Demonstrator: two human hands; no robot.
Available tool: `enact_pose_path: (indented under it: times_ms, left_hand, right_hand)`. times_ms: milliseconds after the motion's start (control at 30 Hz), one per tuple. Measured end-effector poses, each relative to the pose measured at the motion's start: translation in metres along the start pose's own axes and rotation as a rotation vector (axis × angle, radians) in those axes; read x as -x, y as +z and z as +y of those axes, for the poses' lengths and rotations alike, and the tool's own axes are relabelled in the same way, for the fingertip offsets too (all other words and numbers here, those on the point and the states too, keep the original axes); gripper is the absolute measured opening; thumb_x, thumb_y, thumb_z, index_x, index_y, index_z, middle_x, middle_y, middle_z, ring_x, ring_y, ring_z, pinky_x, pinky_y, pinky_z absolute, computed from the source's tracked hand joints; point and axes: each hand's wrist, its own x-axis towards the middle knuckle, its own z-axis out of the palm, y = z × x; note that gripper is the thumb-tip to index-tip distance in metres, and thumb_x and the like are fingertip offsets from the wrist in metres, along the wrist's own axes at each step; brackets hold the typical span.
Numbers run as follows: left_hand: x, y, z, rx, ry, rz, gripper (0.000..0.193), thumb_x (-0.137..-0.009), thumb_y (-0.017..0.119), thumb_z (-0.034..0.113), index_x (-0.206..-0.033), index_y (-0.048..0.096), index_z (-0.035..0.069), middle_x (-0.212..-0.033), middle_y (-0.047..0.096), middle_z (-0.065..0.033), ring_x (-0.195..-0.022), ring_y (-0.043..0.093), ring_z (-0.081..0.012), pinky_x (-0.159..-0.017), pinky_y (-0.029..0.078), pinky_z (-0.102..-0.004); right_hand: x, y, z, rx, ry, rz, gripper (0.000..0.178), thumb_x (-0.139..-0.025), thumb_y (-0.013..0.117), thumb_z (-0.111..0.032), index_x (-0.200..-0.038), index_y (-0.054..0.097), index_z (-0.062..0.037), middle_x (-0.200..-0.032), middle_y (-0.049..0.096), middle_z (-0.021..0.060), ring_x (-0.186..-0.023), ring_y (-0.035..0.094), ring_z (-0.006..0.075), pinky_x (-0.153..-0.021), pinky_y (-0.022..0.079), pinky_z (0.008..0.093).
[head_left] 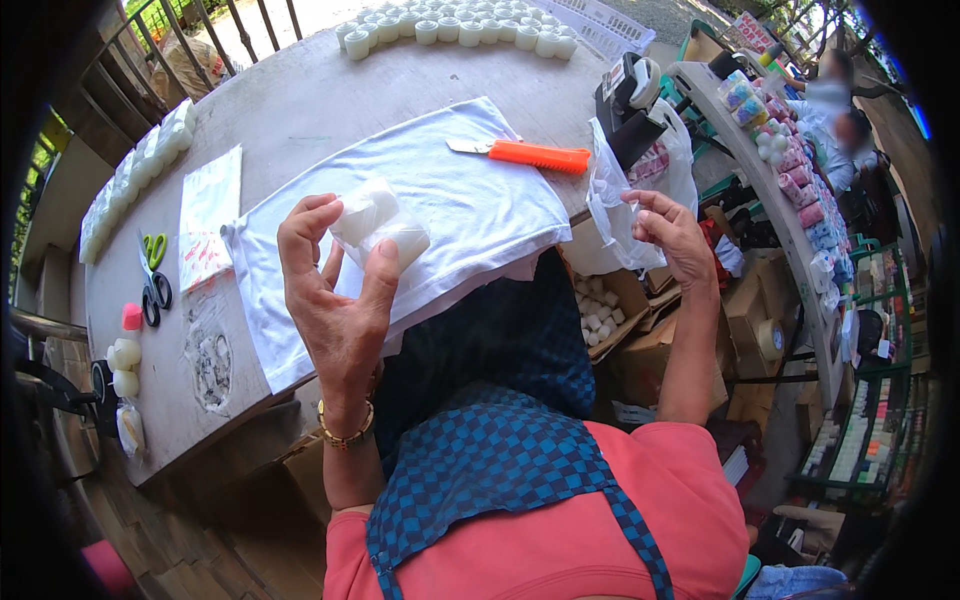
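My left hand (345, 290) grips a clear-wrapped pack of short white candles (385, 222) between thumb and fingers, held above a white cloth (490, 205). Off to the right, my right hand (672, 232) is raised with thumb and fingertips pinched together. Whatever lies in that pinch is too small to make out. Just beyond it hangs a white plastic bag (608, 190) below a black tape dispenser (632, 110) at the table's edge. On the cloth lies an orange utility knife (540, 156) with its blade showing.
Rows of white candles (470, 33) stand at the far edge, and wrapped packs (135, 175) line the left. Scissors (152, 280) and a flat plastic packet (210, 215) lie left of the cloth. Below right is an open box of white pieces (605, 315). People sit beyond a goods-laden table (750, 160).
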Motion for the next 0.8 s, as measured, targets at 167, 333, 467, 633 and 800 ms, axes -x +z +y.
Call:
enact_pose_path:
  times_ms: [167, 333, 467, 633, 800]
  left_hand:
    - [0.019, 0.012, -0.008, -0.164, 0.291, 0.083, 0.054, -0.073, 0.077, 0.009, -0.119, 0.050, 0.006, -0.125, 0.046, -0.0202, -0.119, 0.050, -0.0343, -0.094, 0.048, -0.0447]
    - [0.022, 0.018, 0.000, -0.173, 0.359, 0.110, 0.053, -0.073, 0.077, 0.010, -0.119, 0.051, 0.006, -0.126, 0.045, -0.0210, -0.117, 0.053, -0.0353, -0.087, 0.053, -0.0418]
    - [0.026, 0.018, 0.001, -0.132, 0.323, 0.102, 0.057, -0.072, 0.079, 0.008, -0.121, 0.050, 0.007, -0.128, 0.047, -0.0206, -0.121, 0.050, -0.0351, -0.097, 0.046, -0.0433]
    - [0.025, 0.017, -0.004, -0.113, 0.342, 0.106, 0.058, -0.071, 0.079, 0.008, -0.121, 0.049, 0.007, -0.128, 0.046, -0.0212, -0.119, 0.051, -0.0361, -0.094, 0.048, -0.0437]
    - [0.027, 0.018, -0.005, -0.126, 0.356, 0.104, 0.058, -0.071, 0.080, 0.009, -0.121, 0.050, 0.007, -0.128, 0.046, -0.0214, -0.119, 0.051, -0.0364, -0.094, 0.049, -0.0441]
  right_hand:
    - [-0.012, 0.045, -0.057, 0.517, -0.058, -0.302, 0.024, -0.091, 0.066, -0.022, -0.096, 0.072, 0.0009, -0.073, 0.062, 0.0027, -0.066, 0.055, 0.0104, -0.065, 0.046, 0.0273]
    - [-0.043, 0.098, -0.109, 1.313, -0.270, -0.450, 0.041, -0.092, 0.066, -0.036, -0.087, 0.072, 0.0037, -0.065, 0.062, 0.0129, -0.060, 0.059, 0.0186, -0.063, 0.049, 0.0355]
    - [-0.061, 0.109, -0.152, 0.616, -0.077, -0.731, 0.053, -0.095, 0.061, -0.047, -0.109, 0.069, 0.0030, -0.064, 0.054, -0.0005, -0.059, 0.048, 0.0065, -0.057, 0.039, 0.0230]
    - [-0.042, 0.138, -0.173, 0.705, -0.150, -0.829, 0.058, -0.095, 0.061, -0.043, -0.136, 0.053, -0.0023, -0.070, 0.056, -0.0007, -0.063, 0.051, 0.0071, -0.061, 0.041, 0.0234]
    - [-0.051, 0.143, -0.182, 0.856, -0.319, -0.703, 0.058, -0.097, 0.058, -0.040, -0.140, 0.048, -0.0024, -0.069, 0.055, -0.0012, -0.065, 0.054, 0.0091, -0.064, 0.044, 0.0250]
